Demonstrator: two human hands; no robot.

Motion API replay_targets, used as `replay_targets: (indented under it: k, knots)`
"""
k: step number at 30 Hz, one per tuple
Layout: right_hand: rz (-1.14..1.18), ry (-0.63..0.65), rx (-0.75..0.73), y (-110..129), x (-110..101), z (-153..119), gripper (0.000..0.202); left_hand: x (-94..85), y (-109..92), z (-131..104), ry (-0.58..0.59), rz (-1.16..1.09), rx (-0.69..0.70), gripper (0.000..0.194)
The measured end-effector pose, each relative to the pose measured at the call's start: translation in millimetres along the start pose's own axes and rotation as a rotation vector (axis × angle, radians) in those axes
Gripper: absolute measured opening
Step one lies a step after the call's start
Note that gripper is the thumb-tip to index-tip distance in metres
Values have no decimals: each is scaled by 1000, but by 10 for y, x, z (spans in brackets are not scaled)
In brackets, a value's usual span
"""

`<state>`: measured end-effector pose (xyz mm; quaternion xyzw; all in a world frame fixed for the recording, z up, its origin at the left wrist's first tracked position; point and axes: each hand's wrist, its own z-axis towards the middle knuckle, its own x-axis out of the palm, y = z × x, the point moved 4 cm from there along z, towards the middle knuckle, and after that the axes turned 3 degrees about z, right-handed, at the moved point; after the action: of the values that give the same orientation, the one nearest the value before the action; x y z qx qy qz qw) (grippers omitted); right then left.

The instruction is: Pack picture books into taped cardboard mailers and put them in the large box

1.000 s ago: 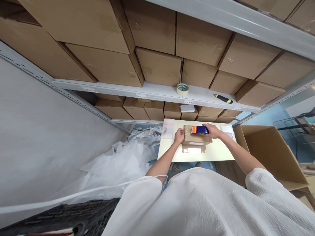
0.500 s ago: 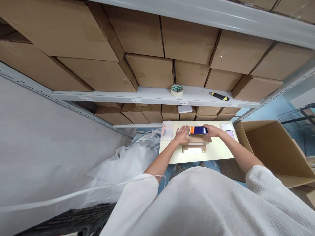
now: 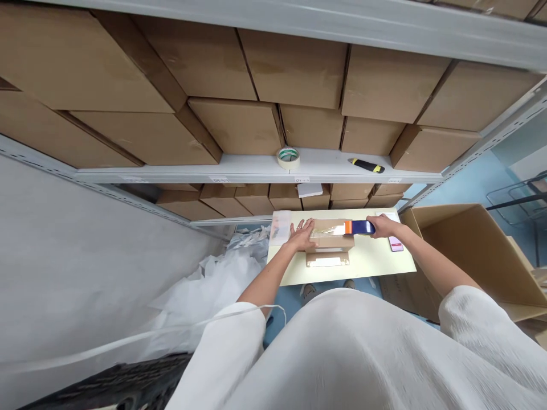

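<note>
On the pale yellow table [image 3: 299, 275] stands a small cardboard box [image 3: 333, 242], with a strip of shiny clear tape along its top. My left hand [image 3: 302, 234] rests on the box's left end, fingers spread. A blue and orange tape dispenser [image 3: 359, 227] is gripped by my right hand [image 3: 382, 226] at the box's right end, its orange edge by the top corner. In front of the box lies a flat cardboard piece with a white label [image 3: 327, 262]; I cannot tell whether it is joined to the box.
A phone [image 3: 395, 244] lies at the table's right. Beyond it stands a large open carton [image 3: 470, 250]. The shelf ahead holds cardboard boxes, a tape roll [image 3: 288, 158] and a utility knife [image 3: 366, 165]. White plastic wrapping [image 3: 205, 307] is heaped at the left.
My right hand has drawn the tape dispenser rightward along the box top, and a length of clear tape now shows behind it. My left hand stays on the box's left end.
</note>
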<state>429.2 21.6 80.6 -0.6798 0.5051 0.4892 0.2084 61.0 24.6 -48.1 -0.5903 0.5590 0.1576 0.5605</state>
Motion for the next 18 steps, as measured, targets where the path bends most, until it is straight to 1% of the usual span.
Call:
replay_targets:
  k: [4,7,13,18]
  knots:
    - [50,7,45,-516,113,-250,35,13,26,28,25,16,-38,123]
    - [89,15,51,-767,162,-320,35,16,29,40,31,15,-63,123]
    - [112,41,9,-1003,188,-292,38,-13,7,29,46,37,-99,123]
    - [112,80,24,-1077,308,-289,38,-51,-45,16,56,33,-127,123]
